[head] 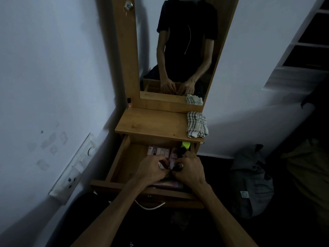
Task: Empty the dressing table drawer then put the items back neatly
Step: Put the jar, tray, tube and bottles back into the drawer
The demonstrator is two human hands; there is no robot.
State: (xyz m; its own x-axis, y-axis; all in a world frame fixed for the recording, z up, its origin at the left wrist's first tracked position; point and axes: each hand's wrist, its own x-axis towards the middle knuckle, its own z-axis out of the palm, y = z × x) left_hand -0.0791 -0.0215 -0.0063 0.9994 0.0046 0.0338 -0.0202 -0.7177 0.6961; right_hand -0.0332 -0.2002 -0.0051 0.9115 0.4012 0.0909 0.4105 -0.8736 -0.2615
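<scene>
Holding pink boxes (158,151), wooden drawer (124,161) open.

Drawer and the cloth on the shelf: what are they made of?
Drawer: looks like wood or wood-grain laminate board, matte brown with faint grain; which one I cannot tell. Cloth: woven fabric, likely cotton, pale with dark stripes, soft and crumpled.
</scene>
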